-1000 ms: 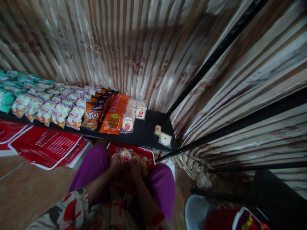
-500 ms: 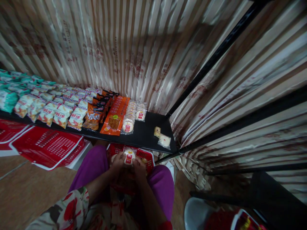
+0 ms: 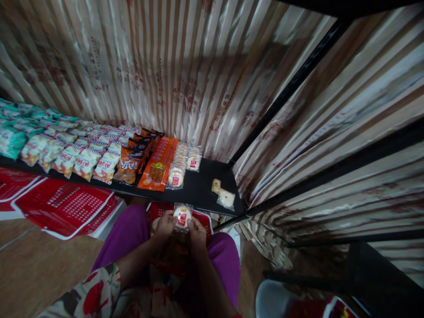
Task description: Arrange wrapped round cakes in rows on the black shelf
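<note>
The left hand (image 3: 166, 224) is closed in a pinch on the left edge of a clear packet (image 3: 182, 216) holding a round white cracker, and the right hand (image 3: 198, 230) pinches its right edge, so the packet lies between the two sets of fingertips, red label facing up, above a red basket (image 3: 209, 221) between two purple trouser legs and near the front edge of a black shelf (image 3: 205, 187). Counting from the left, two other red baskets (image 3: 62, 205) show below the shelf. On it come green-and-white bags (image 3: 11, 141), then white bags (image 3: 86, 163), five in the front row with more rows behind; they overlap so much in the dim light that I can't give a sure total. Next stands one orange bag (image 3: 127, 165) at the front of its column, with others behind it, then one flat orange packet (image 3: 159, 164). Beside that are two columns of clear cracker packs, the left one (image 3: 176, 176) reaching further forward than the right one (image 3: 194, 160). Well apart, near the shelf's right end, lie one small yellowish piece (image 3: 216, 186) and, just beside it, one white wrapped piece (image 3: 226, 198).
</note>
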{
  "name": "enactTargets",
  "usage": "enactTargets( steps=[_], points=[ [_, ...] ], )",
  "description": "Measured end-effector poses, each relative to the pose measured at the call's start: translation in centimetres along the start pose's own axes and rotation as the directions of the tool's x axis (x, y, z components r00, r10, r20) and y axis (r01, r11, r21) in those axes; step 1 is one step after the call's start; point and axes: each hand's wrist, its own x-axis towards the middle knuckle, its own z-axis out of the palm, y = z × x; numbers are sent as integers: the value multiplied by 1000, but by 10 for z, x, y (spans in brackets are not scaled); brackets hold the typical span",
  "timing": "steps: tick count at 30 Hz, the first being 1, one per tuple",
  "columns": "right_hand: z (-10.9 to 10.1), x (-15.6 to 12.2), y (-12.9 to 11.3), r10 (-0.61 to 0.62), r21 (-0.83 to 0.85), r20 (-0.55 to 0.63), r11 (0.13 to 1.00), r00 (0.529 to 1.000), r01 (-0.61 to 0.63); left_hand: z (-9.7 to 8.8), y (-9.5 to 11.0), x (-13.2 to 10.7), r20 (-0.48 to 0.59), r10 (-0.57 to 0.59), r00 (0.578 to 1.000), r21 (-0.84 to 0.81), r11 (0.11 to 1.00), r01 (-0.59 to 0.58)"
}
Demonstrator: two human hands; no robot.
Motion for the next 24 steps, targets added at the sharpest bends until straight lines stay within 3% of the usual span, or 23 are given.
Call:
enactTargets(
  steps=[11,15,19,24],
  points=[
    [0,14,-22,-62,61,19,996,998,61,8,34,2,72,27,997,-91,996,-20],
    [2,16,-33,-96,7,50,995,994,96,7,42,4,22,88,996,92,992,-90],
    [3,22,-44,-102,-73,24,992,994,104,7,53,6,-48,194,980,334,928,-168],
    [2,31,-56,-120,-147,-16,982,993,117,12,65,11,-13,212,977,452,873,-184]
  ],
)
